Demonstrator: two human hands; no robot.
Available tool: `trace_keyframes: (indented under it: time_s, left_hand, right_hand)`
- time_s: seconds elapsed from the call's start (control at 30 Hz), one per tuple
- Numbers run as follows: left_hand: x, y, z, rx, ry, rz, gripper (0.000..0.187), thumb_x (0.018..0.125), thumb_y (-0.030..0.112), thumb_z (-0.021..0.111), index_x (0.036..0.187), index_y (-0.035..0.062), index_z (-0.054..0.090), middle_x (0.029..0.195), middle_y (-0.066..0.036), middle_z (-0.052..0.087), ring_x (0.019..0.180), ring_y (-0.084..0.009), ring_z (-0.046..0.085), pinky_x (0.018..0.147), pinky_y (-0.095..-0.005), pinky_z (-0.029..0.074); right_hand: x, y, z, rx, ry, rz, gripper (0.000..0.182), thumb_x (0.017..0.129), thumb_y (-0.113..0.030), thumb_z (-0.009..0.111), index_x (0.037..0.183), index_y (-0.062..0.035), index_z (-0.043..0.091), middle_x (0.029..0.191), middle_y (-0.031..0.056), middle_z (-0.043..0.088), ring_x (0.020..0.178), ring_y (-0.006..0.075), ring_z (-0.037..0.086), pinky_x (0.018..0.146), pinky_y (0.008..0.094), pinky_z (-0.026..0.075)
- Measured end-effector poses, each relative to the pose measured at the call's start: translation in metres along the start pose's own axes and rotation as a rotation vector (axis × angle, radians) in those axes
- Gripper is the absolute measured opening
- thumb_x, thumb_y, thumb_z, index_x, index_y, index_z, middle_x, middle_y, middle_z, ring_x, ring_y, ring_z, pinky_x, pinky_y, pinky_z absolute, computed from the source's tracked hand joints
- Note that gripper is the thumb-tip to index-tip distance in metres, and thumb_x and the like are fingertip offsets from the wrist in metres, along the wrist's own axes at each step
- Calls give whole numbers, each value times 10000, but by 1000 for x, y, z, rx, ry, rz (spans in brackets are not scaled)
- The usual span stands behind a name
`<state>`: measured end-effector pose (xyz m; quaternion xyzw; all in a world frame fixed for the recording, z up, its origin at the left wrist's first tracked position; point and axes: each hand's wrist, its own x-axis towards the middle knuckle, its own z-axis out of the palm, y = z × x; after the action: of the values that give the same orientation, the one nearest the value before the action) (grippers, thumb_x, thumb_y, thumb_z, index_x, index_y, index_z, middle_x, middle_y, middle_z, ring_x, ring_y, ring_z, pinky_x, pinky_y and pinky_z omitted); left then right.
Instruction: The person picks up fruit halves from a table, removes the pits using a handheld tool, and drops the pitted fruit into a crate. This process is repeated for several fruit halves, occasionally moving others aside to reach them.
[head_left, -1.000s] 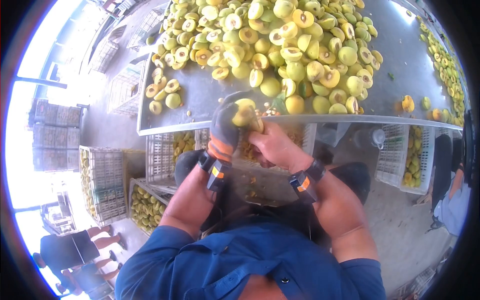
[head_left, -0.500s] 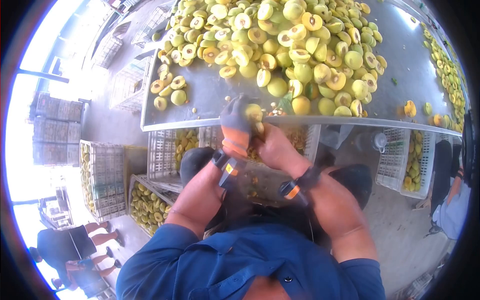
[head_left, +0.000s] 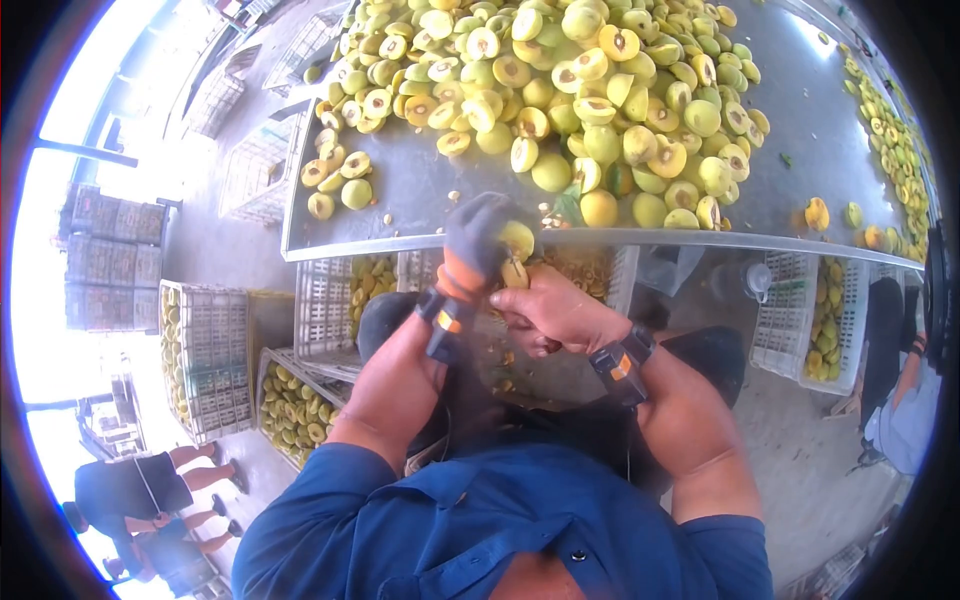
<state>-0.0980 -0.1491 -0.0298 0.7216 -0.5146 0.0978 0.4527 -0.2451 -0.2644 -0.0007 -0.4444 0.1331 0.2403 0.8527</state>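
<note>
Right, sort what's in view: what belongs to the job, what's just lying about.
Likely in the job:
fruit held by the gloved left hand
bare right hand
fruit pile
metal table

Likely just lying about:
green leaf
clear plastic container

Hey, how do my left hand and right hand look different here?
Your left hand wears a dark glove with an orange cuff, while your right hand is bare. The left hand overlaps the table edge in view; the right hand appears below it. The left hand grips a yellow-green fruit; what the right hand holds, if anything, isn't clear. Both have a dark wristband with an orange-marked box.
</note>
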Motion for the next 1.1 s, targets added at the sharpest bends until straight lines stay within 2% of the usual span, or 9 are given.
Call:
trace_keyframes:
  time_s: [0.1,0.33,0.37,0.5,0.73,0.77,0.87,0.97,1.1]
  left_hand:
    - [2,-4,-3,-117,-98,52,176,834,53,731,1002,3,725,938,-162,706,825,-347,714,725,-398,563]
    - [2,27,-18,-646,-345,-377,149,1001,109,666,1004,-27,728,914,-147,726,809,-271,701,755,-360,551]
    - [-4,26,-17,-764,-354,-579,171,1014,112,646,1008,-30,740,894,-126,737,819,-238,698,767,-354,549]
    - [-13,19,-12,0,-108,79,130,982,52,659,1054,-2,755,986,-144,739,881,-238,721,794,-336,565]
    - [-38,8,-75,268,-7,-154,271,886,-34,707,1139,39,772,1028,-120,736,922,-246,736,792,-361,603]
    - [-43,8,-81,316,-12,-156,290,903,-3,714,1185,43,762,1034,-97,740,943,-221,738,822,-357,599]
    - [-49,6,-45,-299,60,-793,245,940,64,711,1178,34,759,1042,-99,750,940,-220,732,838,-350,579]
    - [-60,-13,-11,-250,84,-576,203,1013,151,664,1125,29,782,1043,-110,770,935,-205,708,838,-332,544]
    - [-38,2,-15,-510,217,-863,195,1017,134,659,1118,35,792,1052,-114,772,942,-197,703,860,-316,536]
  right_hand:
    - [-2,6,3,-29,-13,-20,225,1064,-139,577,852,-81,529,633,-3,470,449,125,468,428,327,398]
    - [-21,9,13,-125,-81,57,262,1063,-190,585,826,-94,527,617,8,489,446,124,463,436,322,386]
    - [-22,9,15,-206,-62,13,265,1060,-193,584,819,-96,529,614,10,495,449,123,467,437,321,385]
    - [-26,13,11,-337,-24,-19,242,1039,-198,601,828,-85,562,615,21,529,463,136,499,442,330,395]
    - [-9,47,-10,-947,212,46,290,964,-224,688,1044,55,678,837,213,723,762,351,715,704,456,558]
    - [-2,53,-10,-944,257,-106,285,957,-213,681,1052,55,670,859,241,724,795,391,717,731,474,557]
    - [0,62,-5,-934,379,-411,286,947,-198,673,1080,53,642,914,300,724,885,480,714,795,517,550]
    - [1,40,-1,-1024,443,-456,328,951,-214,682,1133,43,591,995,335,714,1013,533,677,856,556,530]
    - [9,38,-19,-1200,488,-244,330,952,-210,676,1131,51,584,988,359,697,1009,548,664,878,575,523]
